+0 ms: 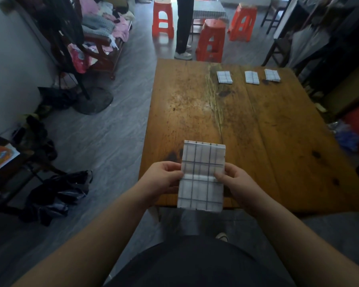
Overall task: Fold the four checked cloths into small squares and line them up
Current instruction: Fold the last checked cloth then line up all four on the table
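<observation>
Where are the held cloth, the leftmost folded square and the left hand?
held cloth (201, 177): head view, middle of its checked face.
leftmost folded square (224, 77): head view, centre of its top.
left hand (164, 175): head view, back of the hand.

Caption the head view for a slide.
Left hand and right hand pinch one cloth; three folded squares sit lined up on the table.
</observation>
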Available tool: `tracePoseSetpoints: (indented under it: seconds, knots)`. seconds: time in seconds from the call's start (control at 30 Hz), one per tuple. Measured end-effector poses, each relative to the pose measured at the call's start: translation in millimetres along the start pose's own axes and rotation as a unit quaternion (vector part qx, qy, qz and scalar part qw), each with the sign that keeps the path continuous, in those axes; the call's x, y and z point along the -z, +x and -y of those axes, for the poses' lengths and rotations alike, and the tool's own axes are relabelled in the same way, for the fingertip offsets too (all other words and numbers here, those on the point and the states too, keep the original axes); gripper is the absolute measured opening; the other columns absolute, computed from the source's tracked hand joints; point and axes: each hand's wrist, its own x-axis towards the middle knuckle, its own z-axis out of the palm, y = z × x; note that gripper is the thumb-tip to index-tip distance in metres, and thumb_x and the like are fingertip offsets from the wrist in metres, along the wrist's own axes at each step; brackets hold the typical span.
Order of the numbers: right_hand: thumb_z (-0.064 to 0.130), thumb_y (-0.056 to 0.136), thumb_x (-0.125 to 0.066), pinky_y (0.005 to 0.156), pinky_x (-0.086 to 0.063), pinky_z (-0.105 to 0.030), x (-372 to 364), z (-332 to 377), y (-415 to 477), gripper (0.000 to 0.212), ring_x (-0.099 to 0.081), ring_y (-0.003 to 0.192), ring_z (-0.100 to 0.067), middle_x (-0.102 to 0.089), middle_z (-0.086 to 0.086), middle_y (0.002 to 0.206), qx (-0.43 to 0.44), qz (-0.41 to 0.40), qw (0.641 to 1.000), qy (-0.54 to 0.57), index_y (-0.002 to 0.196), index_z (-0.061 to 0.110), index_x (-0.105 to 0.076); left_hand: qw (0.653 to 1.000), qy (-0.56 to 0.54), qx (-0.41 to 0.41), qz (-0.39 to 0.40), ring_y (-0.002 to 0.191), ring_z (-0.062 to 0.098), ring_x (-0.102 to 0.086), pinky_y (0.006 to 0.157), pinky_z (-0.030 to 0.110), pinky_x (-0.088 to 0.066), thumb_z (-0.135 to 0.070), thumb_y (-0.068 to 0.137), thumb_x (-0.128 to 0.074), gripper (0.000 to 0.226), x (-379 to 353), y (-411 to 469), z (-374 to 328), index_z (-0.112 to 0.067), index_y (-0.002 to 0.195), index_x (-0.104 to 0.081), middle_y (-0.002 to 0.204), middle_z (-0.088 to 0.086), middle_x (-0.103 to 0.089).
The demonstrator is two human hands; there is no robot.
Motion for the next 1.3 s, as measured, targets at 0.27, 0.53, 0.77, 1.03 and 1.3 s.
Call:
tracePoseSetpoints:
  seconds: [0.27, 0.53, 0.77, 1.03, 1.3]
  knots:
    - [0.012, 0.097, -0.060, 0.083, -0.060, -0.044, 8, 6, -9, 0.029, -0.075, 0.098, -0.028, -0.077, -0.010, 0.107, 0.017, 0.009, 1.000, 0.016, 0.126, 0.016, -0.062, 0.999, -0.036, -0.017, 0.008, 0.097, 0.030, -0.075, 0.078, 0.040, -0.062, -0.015, 0.096, -0.063, 0.022, 4, -6, 5, -0.010, 0.116, -0.069, 0.105, 0.013, -0.077]
    - [0.001, 0.098, -0.057, 0.078, -0.061, -0.031, 18, 9, -17, 0.023, -0.073, 0.100, -0.022, -0.076, -0.006, 0.107, 0.072, 0.031, 0.996, -0.040, 0.105, 0.009, -0.077, 0.998, -0.045, -0.052, 0.007, 0.084, 0.024, -0.074, 0.071, 0.035, -0.060, -0.004, 0.096, -0.059, 0.015, 8, -9, 4, -0.007, 0.098, -0.073, 0.094, 0.010, -0.077]
    - [-0.014, 0.092, -0.044, 0.078, -0.059, -0.029, 20, 10, -20, 0.030, -0.071, 0.098, -0.027, -0.073, -0.010, 0.098, 0.094, 0.052, 0.988, -0.107, 0.090, 0.003, -0.069, 0.991, 0.079, -0.104, -0.034, 0.089, 0.019, -0.073, 0.073, 0.034, -0.062, -0.011, 0.096, -0.064, 0.011, 7, -14, 0, -0.014, 0.099, -0.073, 0.095, 0.001, -0.076]
    - [0.038, 0.100, -0.056, 0.083, -0.055, -0.028, -19, 31, -22, 0.019, -0.065, 0.096, -0.004, -0.070, 0.011, 0.103, 0.099, 0.045, 0.933, -0.344, 0.113, 0.033, -0.068, 0.957, 0.221, -0.188, -0.019, 0.088, 0.010, -0.071, 0.076, 0.033, -0.062, -0.012, 0.093, -0.068, 0.017, -2, -19, -4, -0.028, 0.093, -0.073, 0.093, -0.009, -0.074]
    - [0.035, 0.099, -0.059, 0.075, -0.057, -0.030, -36, 29, -17, 0.015, -0.065, 0.079, -0.005, -0.070, 0.006, 0.083, 0.125, 0.022, 0.905, -0.407, 0.094, 0.030, -0.072, 0.941, 0.285, -0.176, -0.040, 0.091, -0.004, -0.067, 0.082, 0.020, -0.056, -0.029, 0.092, -0.071, 0.022, -5, -20, -2, -0.030, 0.114, -0.070, 0.097, -0.013, -0.073]
